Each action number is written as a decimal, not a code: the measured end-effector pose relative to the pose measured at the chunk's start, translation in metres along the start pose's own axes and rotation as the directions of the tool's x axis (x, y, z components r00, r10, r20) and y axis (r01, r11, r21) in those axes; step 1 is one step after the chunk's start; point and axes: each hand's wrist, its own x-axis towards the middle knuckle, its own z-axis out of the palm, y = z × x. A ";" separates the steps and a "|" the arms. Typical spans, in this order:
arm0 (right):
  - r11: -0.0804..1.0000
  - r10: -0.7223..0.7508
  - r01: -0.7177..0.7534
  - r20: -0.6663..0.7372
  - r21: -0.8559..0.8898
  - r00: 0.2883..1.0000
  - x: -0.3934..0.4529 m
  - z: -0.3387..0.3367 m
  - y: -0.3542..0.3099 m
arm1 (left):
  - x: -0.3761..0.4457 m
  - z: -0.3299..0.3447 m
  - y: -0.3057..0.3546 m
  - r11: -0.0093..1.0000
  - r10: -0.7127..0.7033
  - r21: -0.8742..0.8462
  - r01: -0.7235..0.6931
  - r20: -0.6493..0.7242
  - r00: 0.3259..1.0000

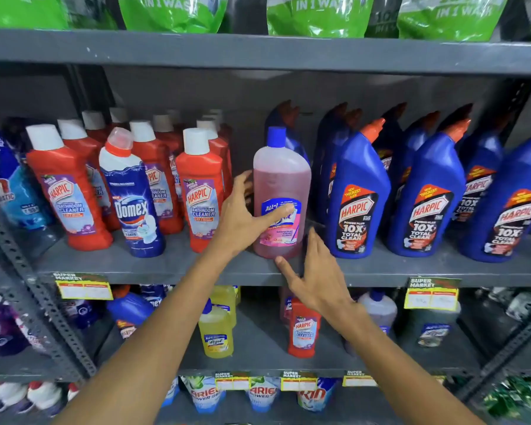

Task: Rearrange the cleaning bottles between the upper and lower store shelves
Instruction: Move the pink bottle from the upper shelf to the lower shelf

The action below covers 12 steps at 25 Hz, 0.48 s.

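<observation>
A pink floor-cleaner bottle point(281, 179) with a blue cap stands upright on the upper shelf point(166, 268), between red Harpic bottles point(201, 191) and blue Harpic bottles point(356, 194). My left hand point(242, 222) wraps its left side, thumb across the label and fingers behind. Just below and in front of the bottle's base is my right hand point(316, 277), fingers spread at the shelf edge and holding nothing. On the lower shelf point(258, 342) stand a yellow bottle point(216, 332) and a single red Harpic bottle point(302, 329).
A white-and-blue Domex bottle point(132, 197) stands among the red ones at left. Green pouches point(319, 13) fill the top shelf. Yellow price tags point(83, 289) hang from the shelf edges. A perforated grey upright point(43, 302) runs down the left side. Detergent packs point(261, 394) sit at the bottom.
</observation>
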 end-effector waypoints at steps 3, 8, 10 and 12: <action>0.977 0.006 -0.015 -0.041 -0.214 0.999 0.004 0.010 0.004 | 0.013 0.006 0.002 0.970 -0.169 -0.161 0.184 0.105 0.980; 0.950 -0.034 0.004 -0.089 -0.312 0.995 0.001 0.018 0.007 | 0.015 0.008 0.007 0.959 -0.186 -0.204 0.198 0.073 0.980; 0.942 -0.038 0.014 -0.064 -0.334 0.997 0.001 0.018 0.008 | 0.008 0.007 0.010 0.958 -0.188 -0.218 0.187 0.016 0.982; 0.938 -0.044 0.025 -0.048 -0.346 0.998 0.001 0.019 0.010 | -0.006 0.009 0.017 0.966 -0.155 -0.222 0.134 -0.078 0.985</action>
